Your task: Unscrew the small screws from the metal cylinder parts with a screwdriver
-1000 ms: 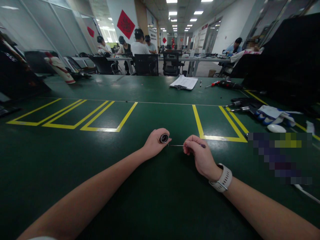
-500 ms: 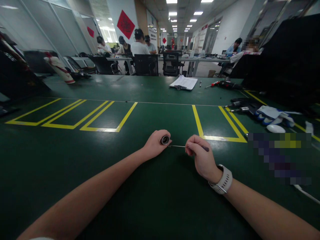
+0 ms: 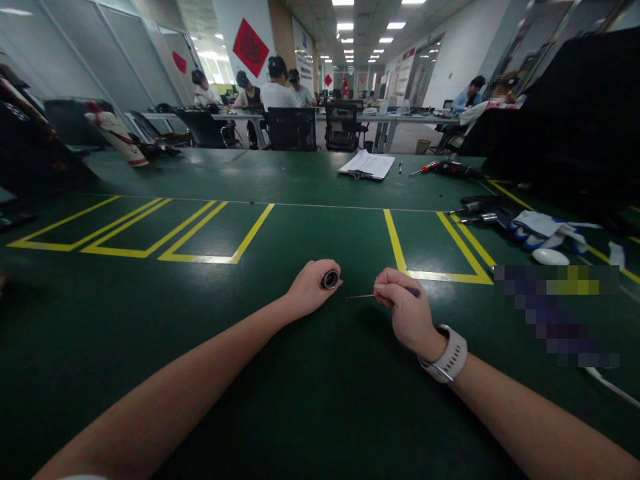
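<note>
My left hand (image 3: 315,288) is closed around a small dark cylinder with a metallic ring at its end (image 3: 330,280); my fingers hide the rest of it. My right hand (image 3: 403,303), with a pale watch on the wrist, grips a thin screwdriver (image 3: 360,297) by its dark handle. Its slim shaft points left toward the cylinder, and a small gap separates the tip from my left fingers. Both hands are over the dark green table (image 3: 310,400).
Yellow tape outlines (image 3: 200,259) mark the table on both sides. At the right lie a white and blue glove (image 3: 545,230), a white oval object (image 3: 550,257) and dark tools (image 3: 483,217). Farther back are a clipboard with papers (image 3: 367,165) and a red screwdriver (image 3: 425,169). Several people sit beyond.
The screwdriver tip has pulled back to the right, away from my left fingers, and dropped slightly. My left hand and the cylinder stay nearly in place.
</note>
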Action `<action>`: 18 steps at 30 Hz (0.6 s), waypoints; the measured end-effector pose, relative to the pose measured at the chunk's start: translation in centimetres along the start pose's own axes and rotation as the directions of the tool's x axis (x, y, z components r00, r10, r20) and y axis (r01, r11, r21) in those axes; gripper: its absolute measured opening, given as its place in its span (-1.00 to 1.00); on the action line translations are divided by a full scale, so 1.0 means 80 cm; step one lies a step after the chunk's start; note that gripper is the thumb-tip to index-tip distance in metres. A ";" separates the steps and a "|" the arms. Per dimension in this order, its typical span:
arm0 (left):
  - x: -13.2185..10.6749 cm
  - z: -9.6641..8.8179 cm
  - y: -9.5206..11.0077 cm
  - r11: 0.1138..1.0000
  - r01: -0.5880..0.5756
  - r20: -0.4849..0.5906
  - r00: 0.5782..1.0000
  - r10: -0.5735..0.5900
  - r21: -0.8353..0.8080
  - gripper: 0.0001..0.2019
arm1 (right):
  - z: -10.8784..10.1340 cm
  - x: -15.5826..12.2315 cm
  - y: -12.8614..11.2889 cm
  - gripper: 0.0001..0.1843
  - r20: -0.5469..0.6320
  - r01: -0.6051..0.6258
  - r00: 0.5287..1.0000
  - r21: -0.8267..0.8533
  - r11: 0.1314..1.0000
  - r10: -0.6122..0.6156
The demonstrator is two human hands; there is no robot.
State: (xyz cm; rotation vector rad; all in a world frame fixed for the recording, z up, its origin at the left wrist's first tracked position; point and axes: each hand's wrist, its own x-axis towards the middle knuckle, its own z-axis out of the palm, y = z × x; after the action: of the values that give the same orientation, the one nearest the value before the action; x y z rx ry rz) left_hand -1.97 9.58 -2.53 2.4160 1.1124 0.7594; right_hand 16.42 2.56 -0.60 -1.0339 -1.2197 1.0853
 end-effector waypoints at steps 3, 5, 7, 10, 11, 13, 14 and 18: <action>0.000 0.000 0.000 1.000 0.002 0.002 1.000 -0.002 0.003 -0.93 | -0.001 0.002 0.001 -0.78 -0.020 -0.005 1.000 0.023 1.000 0.006; 0.000 0.000 0.000 1.000 0.004 0.002 1.000 -0.004 -0.004 -0.92 | -0.002 0.004 0.003 -0.78 -0.032 -0.003 0.999 0.039 0.999 0.004; 0.000 -0.001 0.001 1.000 0.005 0.006 1.000 -0.005 -0.016 -0.92 | -0.003 0.004 0.006 -0.79 -0.049 0.003 0.999 0.047 0.999 0.000; 0.000 -0.001 0.002 1.000 0.010 0.017 1.000 -0.010 -0.027 -0.92 | -0.002 0.003 0.007 -0.80 -0.061 0.046 0.997 0.083 0.995 -0.041; 0.000 -0.001 0.003 1.000 0.011 0.018 1.000 -0.011 -0.025 -0.92 | -0.001 0.002 0.006 -0.81 -0.048 0.061 0.997 0.097 0.993 -0.057; 0.001 -0.001 0.003 1.000 0.005 0.019 1.000 -0.004 -0.018 -0.92 | 0.002 0.000 0.003 -0.81 0.001 0.095 0.995 0.092 0.991 -0.095; 0.001 -0.001 0.004 1.000 -0.001 0.017 1.000 0.002 -0.014 -0.92 | 0.003 -0.001 0.000 -0.81 0.035 0.110 0.993 0.059 0.992 -0.113; 0.001 0.000 0.004 1.000 -0.031 0.013 0.999 0.031 0.005 -0.93 | 0.009 -0.006 -0.011 -0.83 0.197 0.245 0.959 -0.213 0.946 -0.204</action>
State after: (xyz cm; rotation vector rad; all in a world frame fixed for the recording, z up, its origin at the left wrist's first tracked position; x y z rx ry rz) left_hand -1.72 9.49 -2.36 2.4443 1.0763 0.7505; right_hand 15.77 1.96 0.21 -0.9632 -1.5968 0.8790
